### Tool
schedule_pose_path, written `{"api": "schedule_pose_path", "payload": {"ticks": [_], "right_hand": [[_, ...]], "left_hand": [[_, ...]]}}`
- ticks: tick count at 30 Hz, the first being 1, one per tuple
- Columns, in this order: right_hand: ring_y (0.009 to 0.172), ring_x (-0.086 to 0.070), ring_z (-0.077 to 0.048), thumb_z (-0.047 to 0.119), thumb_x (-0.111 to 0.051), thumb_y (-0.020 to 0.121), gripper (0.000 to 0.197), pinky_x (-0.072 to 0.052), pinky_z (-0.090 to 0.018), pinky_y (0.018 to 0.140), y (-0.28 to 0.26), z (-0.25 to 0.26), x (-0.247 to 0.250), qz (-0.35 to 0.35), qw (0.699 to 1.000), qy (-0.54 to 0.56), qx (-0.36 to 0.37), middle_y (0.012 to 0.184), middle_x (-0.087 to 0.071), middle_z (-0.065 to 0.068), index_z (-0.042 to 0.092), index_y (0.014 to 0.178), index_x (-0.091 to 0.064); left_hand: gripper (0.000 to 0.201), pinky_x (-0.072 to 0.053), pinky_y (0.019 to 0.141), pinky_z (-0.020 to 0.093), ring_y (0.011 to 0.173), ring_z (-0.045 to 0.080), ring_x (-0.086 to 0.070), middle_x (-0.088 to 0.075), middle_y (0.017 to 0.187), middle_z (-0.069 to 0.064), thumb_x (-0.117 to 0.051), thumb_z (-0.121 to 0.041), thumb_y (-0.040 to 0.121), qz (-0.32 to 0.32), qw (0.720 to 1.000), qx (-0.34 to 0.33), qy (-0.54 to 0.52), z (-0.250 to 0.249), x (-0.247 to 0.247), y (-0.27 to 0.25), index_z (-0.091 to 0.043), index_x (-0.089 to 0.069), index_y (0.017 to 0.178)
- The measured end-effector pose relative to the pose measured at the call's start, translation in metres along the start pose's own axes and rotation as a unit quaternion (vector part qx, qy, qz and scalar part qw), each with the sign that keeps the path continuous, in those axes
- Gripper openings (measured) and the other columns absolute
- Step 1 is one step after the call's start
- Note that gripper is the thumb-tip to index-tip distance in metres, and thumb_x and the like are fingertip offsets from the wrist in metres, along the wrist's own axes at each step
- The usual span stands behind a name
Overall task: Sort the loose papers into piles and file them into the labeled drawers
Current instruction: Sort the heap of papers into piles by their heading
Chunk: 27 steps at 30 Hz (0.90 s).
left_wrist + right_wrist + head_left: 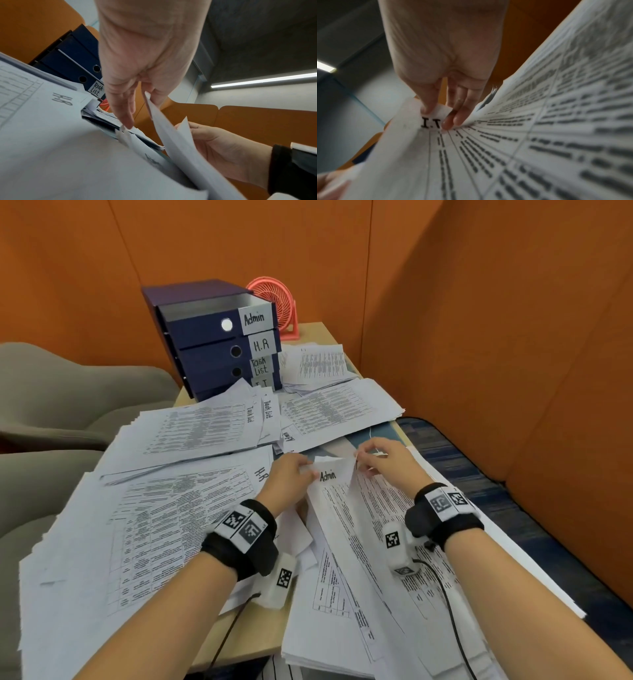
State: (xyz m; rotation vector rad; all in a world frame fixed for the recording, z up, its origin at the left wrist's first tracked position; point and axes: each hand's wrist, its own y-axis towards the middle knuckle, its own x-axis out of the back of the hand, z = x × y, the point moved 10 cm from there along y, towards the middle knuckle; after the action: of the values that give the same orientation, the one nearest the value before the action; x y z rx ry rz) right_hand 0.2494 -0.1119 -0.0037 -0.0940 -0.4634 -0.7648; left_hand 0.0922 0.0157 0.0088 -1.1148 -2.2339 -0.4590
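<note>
A: Where is the sheet that matters?

B: The Admin sheet [334, 474] is lifted at its far end, right in front of the person, between the 2 hands. The left hand [291, 474] pinches its top-left corner, beside the handwritten word. The right hand [383, 457] pinches the top-right corner of paper next to it.

A: The same sheet?

B: I cannot tell. In the right wrist view the thumb and fingers [452, 119] are closed on a corner marked I.T [430, 123], so it may be the sheet beneath.

A: How does it lie?

B: Its long axis runs from the held far edge back toward the person's body, over the unsorted stack [394, 559] on the right. It is thin, white, printed with table rows, and curls between the grips.

A: And where must it go?

B: An Admin-marked sheet [289, 436] shows forward, tucked under other papers. The H.R pile [164, 508] lies left, the Task List pile [205, 426] beyond it. The Admin drawer [205, 325] stands slightly pulled out, top of 4, far and to the left. The left hand is on that side, so I judge it the likelier carrier.
</note>
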Motion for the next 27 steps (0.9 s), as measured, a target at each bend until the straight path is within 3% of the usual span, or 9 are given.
{"api": "schedule_pose_path", "payload": {"ticks": [3,6,10,13,15,18,21,24,27], "right_hand": [[0.075,-0.067,-0.015,0.010,-0.056,0.098,0.014,-0.056,-0.041,0.084,-0.006,0.012,-0.001,0.038,0.999,0.030,0.019,0.090,-0.069,-0.011,0.005,0.112,-0.059],[0.068,-0.056,-0.009,0.008,-0.059,0.091,0.030,-0.047,-0.027,0.068,-0.007,0.021,-0.010,0.083,0.989,-0.106,0.054,0.077,-0.061,0.000,0.026,0.114,-0.060],[0.070,-0.058,-0.014,0.000,-0.053,0.085,0.031,-0.045,-0.029,0.064,-0.003,0.022,0.037,-0.085,0.990,-0.099,0.054,0.075,-0.066,0.003,0.023,0.070,-0.067],[0.078,-0.060,-0.012,-0.002,-0.044,0.092,0.030,-0.044,-0.026,0.069,-0.002,-0.005,0.055,-0.117,0.990,-0.047,-0.057,0.087,-0.064,0.002,0.017,0.084,-0.066],[0.087,-0.064,-0.015,-0.006,-0.041,0.092,0.035,-0.045,-0.029,0.077,-0.001,-0.016,0.055,-0.102,0.992,-0.035,-0.067,0.094,-0.065,-0.003,0.014,0.091,-0.070],[0.072,-0.063,-0.019,-0.013,-0.044,0.082,0.041,-0.054,-0.035,0.073,-0.009,-0.011,0.052,-0.107,0.991,0.074,-0.017,0.075,-0.065,-0.010,0.014,0.063,-0.068],[0.074,-0.063,-0.021,-0.004,-0.050,0.088,0.027,-0.056,-0.039,0.079,-0.007,-0.006,0.025,-0.017,0.999,0.008,-0.027,0.081,-0.066,-0.008,0.011,0.092,-0.072],[0.071,-0.060,-0.018,0.010,-0.060,0.088,0.034,-0.049,-0.028,0.067,-0.004,-0.012,-0.007,0.079,0.989,-0.119,-0.049,0.080,-0.062,-0.005,0.023,0.118,-0.062],[0.065,-0.058,-0.016,0.009,-0.062,0.088,0.050,-0.046,-0.020,0.058,-0.004,-0.016,-0.011,0.071,0.993,-0.069,-0.066,0.073,-0.061,-0.003,0.023,0.134,-0.050]], "left_hand": [[0.008,-0.058,0.079,0.046,0.091,0.030,-0.066,-0.067,0.095,0.008,-0.060,-0.013,0.091,0.005,0.996,-0.018,-0.089,-0.015,-0.003,0.000,-0.019,-0.065,0.089],[0.012,-0.057,0.073,0.033,0.089,0.021,-0.065,-0.065,0.102,0.001,-0.060,-0.014,0.093,0.050,0.992,-0.094,-0.075,-0.052,-0.016,-0.009,-0.021,-0.061,0.103],[0.092,-0.050,0.096,0.031,0.118,0.015,-0.057,-0.035,0.151,0.003,-0.075,-0.020,0.083,0.333,0.941,-0.051,-0.045,-0.052,-0.071,-0.041,-0.042,-0.013,0.147],[0.094,-0.034,0.112,0.029,0.137,0.011,-0.036,-0.025,0.157,-0.005,-0.074,-0.020,0.084,0.484,0.871,-0.052,0.068,-0.038,-0.093,-0.075,-0.046,-0.011,0.150],[0.074,-0.033,0.112,0.029,0.136,0.010,-0.038,-0.034,0.152,-0.011,-0.068,-0.020,0.089,0.457,0.878,-0.078,0.121,-0.035,-0.091,-0.071,-0.040,-0.029,0.147],[0.050,-0.044,0.087,0.022,0.111,0.012,-0.054,-0.047,0.138,-0.004,-0.055,-0.012,0.094,0.301,0.938,-0.042,0.166,-0.028,-0.062,-0.037,-0.027,-0.043,0.140],[0.047,-0.047,0.082,0.028,0.107,0.022,-0.056,-0.047,0.136,0.008,-0.050,-0.009,0.094,0.137,0.982,0.048,0.125,-0.008,-0.023,-0.007,-0.013,-0.040,0.140],[0.030,-0.052,0.089,0.037,0.105,0.028,-0.060,-0.060,0.119,0.013,-0.062,-0.008,0.088,0.098,0.990,0.087,0.051,0.008,-0.015,0.006,-0.011,-0.056,0.117],[0.029,-0.057,0.085,0.044,0.090,0.028,-0.065,-0.062,0.106,0.014,-0.062,0.001,0.087,0.108,0.988,0.095,-0.058,0.007,-0.018,0.004,-0.014,-0.056,0.111]]}}
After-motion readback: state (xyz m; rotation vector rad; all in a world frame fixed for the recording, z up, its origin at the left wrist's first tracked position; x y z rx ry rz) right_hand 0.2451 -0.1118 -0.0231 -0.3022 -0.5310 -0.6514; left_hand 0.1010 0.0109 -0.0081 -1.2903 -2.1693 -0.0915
